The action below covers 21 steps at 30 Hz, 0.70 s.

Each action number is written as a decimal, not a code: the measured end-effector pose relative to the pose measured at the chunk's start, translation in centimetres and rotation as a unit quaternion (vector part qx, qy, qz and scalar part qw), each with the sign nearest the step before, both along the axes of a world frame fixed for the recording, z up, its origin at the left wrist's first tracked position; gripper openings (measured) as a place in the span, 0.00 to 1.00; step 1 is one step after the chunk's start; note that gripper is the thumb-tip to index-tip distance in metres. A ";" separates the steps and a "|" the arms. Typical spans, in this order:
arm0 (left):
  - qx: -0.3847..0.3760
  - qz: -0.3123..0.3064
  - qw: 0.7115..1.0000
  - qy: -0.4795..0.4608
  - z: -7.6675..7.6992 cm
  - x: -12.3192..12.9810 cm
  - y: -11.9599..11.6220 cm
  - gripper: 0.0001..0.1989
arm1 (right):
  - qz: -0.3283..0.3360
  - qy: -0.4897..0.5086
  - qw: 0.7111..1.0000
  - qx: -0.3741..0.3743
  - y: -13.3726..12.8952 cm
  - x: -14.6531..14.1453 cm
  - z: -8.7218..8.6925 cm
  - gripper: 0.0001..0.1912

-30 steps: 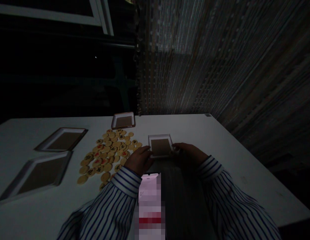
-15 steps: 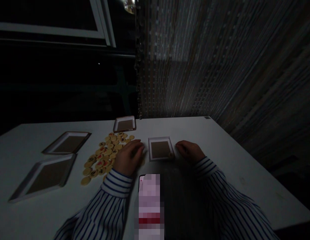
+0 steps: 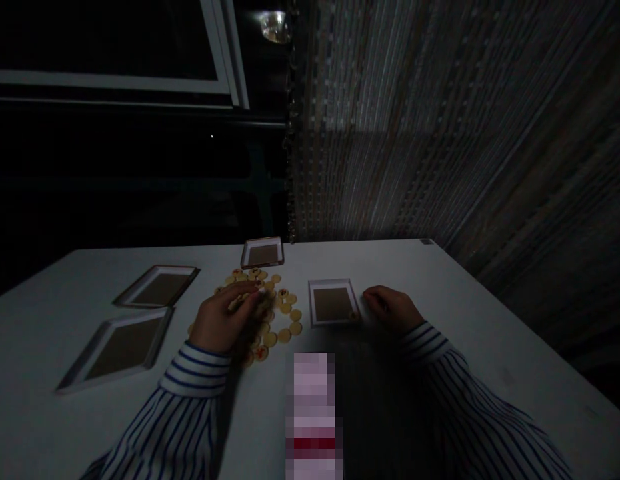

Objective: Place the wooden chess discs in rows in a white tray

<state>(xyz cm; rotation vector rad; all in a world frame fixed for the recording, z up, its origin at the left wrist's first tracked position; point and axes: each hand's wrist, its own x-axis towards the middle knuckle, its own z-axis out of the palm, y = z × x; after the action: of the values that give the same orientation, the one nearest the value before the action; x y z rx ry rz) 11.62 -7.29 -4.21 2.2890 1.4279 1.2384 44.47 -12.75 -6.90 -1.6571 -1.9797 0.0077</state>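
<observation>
My left hand [image 3: 225, 317] is over the spread of round wooden Chinese chess pieces [image 3: 284, 335], hiding many of them. Its fingers reach forward, with the thumb set apart below them; nothing is visibly held. Some pieces show red or black characters. To the right of the pieces lies a shallow open box [image 3: 310, 303] with a pale rim and brown bottom. A single round piece [image 3: 353, 315] sits in its near right corner. Just right of this box, my right hand [image 3: 393, 310] rests on the table with loosely curled fingers, and no object shows in it.
Two more shallow trays [image 3: 121, 301] [image 3: 65, 387] lie on the left of the white table [image 3: 270, 427], and another tray [image 3: 245, 257] stands behind the pieces. A phone [image 3: 314, 400], its screen blurred, lies in front of me. A string curtain [image 3: 370, 180] hangs beyond the table.
My left hand has moved left, from beside the box to over the pieces, uncovering those on the right side. My right hand stays beside the box. The camera view has shifted slightly.
</observation>
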 end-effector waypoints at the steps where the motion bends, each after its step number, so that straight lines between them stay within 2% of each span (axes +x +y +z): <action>1: -0.002 0.010 1.000 -0.005 -0.2 -0.4 0.1 0.14 | -0.001 0.006 1.000 0.001 0.0 -0.1 0.0 0.13; 4: -0.014 0.022 0.999 -0.019 -0.5 -1.4 0.1 0.14 | -0.002 0.016 1.000 0.005 0.0 -0.4 0.3 0.13; 10: -0.027 0.007 0.999 -0.032 -0.8 -2.7 -0.1 0.13 | 0.022 0.002 1.000 0.021 0.1 -2.2 1.7 0.11; 16: -0.032 -0.024 0.999 -0.015 -2.3 -4.0 0.1 0.13 | 0.075 -0.053 0.996 0.020 0.6 -5.1 3.4 0.11; 21: -0.031 -0.060 0.998 0.017 -2.9 -5.2 0.1 0.13 | 0.096 -0.112 0.989 0.001 1.7 -8.1 4.1 0.11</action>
<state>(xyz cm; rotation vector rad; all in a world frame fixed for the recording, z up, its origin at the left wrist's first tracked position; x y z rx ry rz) 6.42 -7.21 -7.12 2.3273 1.2978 1.1113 36.37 -11.07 -2.82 -1.5146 -2.3019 -0.1135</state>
